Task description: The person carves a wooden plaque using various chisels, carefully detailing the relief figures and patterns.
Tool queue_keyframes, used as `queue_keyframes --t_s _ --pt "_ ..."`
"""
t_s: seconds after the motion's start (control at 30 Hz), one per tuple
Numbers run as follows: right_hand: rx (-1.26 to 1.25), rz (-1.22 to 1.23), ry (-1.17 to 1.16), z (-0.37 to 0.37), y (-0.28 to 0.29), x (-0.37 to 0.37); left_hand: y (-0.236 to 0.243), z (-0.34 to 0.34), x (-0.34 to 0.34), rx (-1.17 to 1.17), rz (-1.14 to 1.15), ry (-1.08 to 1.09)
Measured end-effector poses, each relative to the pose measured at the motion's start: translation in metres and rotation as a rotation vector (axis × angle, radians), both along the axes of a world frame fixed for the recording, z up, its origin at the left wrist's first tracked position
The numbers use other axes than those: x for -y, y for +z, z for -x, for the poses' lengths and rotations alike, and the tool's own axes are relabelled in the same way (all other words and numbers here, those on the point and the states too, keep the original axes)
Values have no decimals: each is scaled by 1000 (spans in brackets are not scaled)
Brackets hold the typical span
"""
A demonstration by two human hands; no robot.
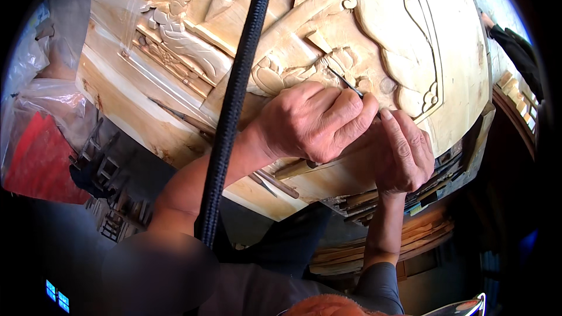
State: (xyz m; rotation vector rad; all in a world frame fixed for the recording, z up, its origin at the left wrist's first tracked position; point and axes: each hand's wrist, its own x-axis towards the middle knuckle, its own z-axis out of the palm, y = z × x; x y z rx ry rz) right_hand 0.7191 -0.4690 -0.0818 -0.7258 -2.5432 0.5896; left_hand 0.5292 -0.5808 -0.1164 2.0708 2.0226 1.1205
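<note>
A large pale wooden panel (421, 47) carved in relief lies before me, with leafy, rounded and figure-like shapes raised from it. My left hand (322, 120) is closed around the thin dark shaft of a carving chisel (346, 81), low over the panel. The chisel's tip touches a small carved cluster (339, 61) near the middle. Just to the right, my right hand (405, 149) is closed at the chisel's rear end; its handle is hidden by the fingers.
A black braided cable (237, 88) crosses the view in front of the panel. Carving tools (272, 182) lie near its front edge, another (181, 115) farther left. Several tools (436, 181) rest at the right. Plastic-covered red material (44, 161) stands left; wood strips (380, 246) lie below.
</note>
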Motion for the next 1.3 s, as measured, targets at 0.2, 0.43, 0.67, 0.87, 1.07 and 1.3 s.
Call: queue_keyframes --t_s 0.2,0.43,0.67,0.87,1.07,1.3 --pt "-22 -14 -7 5 -1 -4 -1 -1 -2 7 -11 9" --pt "0 34 -21 4 0 -4 -1 0 2 9 15 -6" --pt "8 33 -21 5 1 -7 2 2 1 15 38 -18" --pt "-19 38 -27 7 -3 -5 -1 2 2 18 18 -3" --pt "-9 38 -36 4 2 -8 -1 -2 -3 34 8 -9" --pt "-2 30 -27 9 2 -6 0 0 0 43 21 5"
